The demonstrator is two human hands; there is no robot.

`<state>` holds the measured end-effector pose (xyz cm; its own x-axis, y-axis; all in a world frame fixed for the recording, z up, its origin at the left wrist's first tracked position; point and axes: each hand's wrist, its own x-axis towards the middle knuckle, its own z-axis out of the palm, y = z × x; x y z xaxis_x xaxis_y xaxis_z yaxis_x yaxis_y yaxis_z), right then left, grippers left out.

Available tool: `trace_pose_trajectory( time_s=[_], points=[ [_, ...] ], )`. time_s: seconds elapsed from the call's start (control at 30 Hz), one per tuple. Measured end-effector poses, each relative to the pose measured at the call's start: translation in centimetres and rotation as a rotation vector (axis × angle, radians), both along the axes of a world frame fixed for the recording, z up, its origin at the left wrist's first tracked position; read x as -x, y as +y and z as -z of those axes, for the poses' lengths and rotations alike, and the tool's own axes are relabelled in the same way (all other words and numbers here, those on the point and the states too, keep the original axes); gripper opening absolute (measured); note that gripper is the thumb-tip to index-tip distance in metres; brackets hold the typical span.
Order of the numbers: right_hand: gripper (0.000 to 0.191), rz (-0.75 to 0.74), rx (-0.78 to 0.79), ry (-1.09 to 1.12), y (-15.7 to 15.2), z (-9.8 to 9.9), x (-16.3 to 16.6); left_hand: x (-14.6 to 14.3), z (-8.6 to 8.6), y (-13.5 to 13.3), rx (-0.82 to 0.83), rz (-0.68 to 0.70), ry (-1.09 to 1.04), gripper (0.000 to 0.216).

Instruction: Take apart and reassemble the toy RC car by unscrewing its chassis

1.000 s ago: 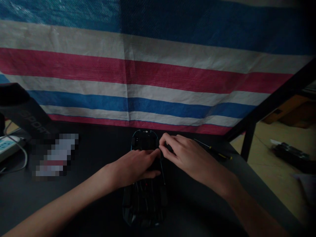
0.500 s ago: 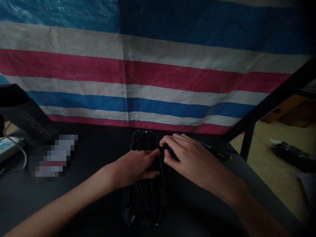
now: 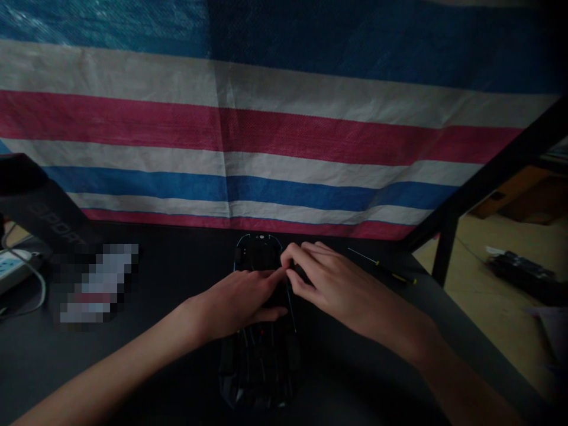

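A black car-shaped device point(image 3: 260, 355) with thin wires lies lengthwise in the middle of the dark table point(image 3: 168, 278). My left hand point(image 3: 239, 302) rests across its middle, fingers together on top and thumb against its side, gripping it. My right hand point(image 3: 331, 281) comes in from the right with curled fingers. Its fingertips pinch a small dark part at the device's right edge, touching my left fingertips. What the part is I cannot make out in the dim light.
A thin screwdriver point(image 3: 384, 269) with a yellow mark lies right of my hands. At the left stand a black case point(image 3: 39, 207) and a white power strip point(image 3: 13, 266) with a cable. A striped tarp point(image 3: 266, 130) hangs behind; the table's edge and floor point(image 3: 497, 296) are at right.
My right hand has shifted slightly left and its fingertips have closed in against my left fingertips. My left hand and the device have stayed put.
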<state>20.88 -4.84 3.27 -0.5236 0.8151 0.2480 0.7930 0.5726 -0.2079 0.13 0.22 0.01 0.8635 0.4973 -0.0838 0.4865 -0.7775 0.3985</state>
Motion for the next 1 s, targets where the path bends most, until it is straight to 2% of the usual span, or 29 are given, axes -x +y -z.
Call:
trace_pose_trajectory(
  time_s=[0.17,0.33,0.43,0.6,0.67,0.73,0.9,1.0],
  points=[
    [0.006,0.064,0.0,-0.01,0.09,-0.04,0.08,-0.01,0.03,0.03,-0.016,0.0,-0.002,0.029],
    [0.01,0.021,0.009,0.04,0.33,-0.11,-0.02,0.02,0.08,0.07,0.021,0.006,0.01,0.034],
    [0.008,0.097,0.0,0.016,0.66,-0.13,-0.12,0.03,0.01,0.01,-0.019,0.008,-0.001,0.038],
    [0.011,0.007,0.001,0.08,0.86,-0.21,-0.26,0.06,-0.04,0.03,0.012,-0.007,0.022,0.033],
    [0.005,0.044,-0.006,0.059,0.8,-0.19,-0.29,0.07,0.0,0.06,0.014,0.002,-0.005,0.031],
    [0.009,0.063,0.007,0.032,0.75,-0.13,-0.31,0.07,0.07,0.09,-0.005,0.001,-0.019,0.034],
    [0.017,-0.005,-0.014,0.07,0.84,0.03,-0.37,0.1,0.23,0.14,0.012,0.002,-0.001,0.031],
    [0.007,0.04,-0.023,0.027,1.01,0.16,-0.46,0.12,0.24,0.15,-0.021,0.0,-0.021,0.034]
  ],
)
